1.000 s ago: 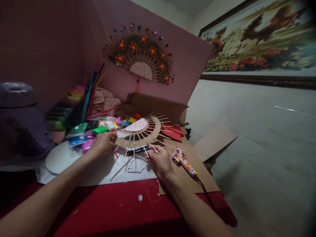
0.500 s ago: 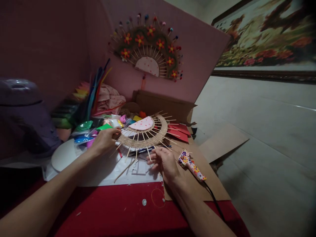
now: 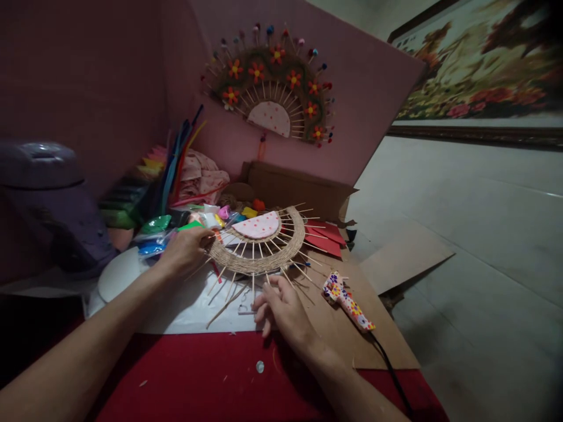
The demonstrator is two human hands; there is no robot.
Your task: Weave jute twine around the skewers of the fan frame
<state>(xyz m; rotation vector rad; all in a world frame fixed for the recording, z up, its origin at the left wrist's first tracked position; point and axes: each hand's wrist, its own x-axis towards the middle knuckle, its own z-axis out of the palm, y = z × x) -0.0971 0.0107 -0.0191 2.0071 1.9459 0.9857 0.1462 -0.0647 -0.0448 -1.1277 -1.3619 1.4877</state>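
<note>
Left hand (image 3: 187, 249) grips a half-round fan (image 3: 253, 265), right hand (image 3: 281, 308) loose at its near side

From where I stand, the left hand has the left end of the fan pinched between thumb and fingers, on the twine band. The fan spreads out to the right of that hand, thin sticks (image 3: 253, 287) poking past its edge, a dotted cloth (image 3: 259, 225) half-circle in the middle.

The right hand sits just by the near sticks, its fingers softly curled and a little apart; I can't tell whether the fingertips hold a stick or only hover there. A loose strand (image 3: 222, 310) lies to its left, on a white sheet (image 3: 176, 316).

To the right of the right hand, a flowery glue gun (image 3: 349, 302) rests on flat cardboard (image 3: 389, 346), with red paper (image 3: 323, 237) farther beyond the fingers. Colourful packets (image 3: 153, 249) crowd to the left of and beyond the left hand. High above both hands, another fan, decorated with orange flowers (image 3: 294, 79), shows against a pink board (image 3: 365, 88)
</note>
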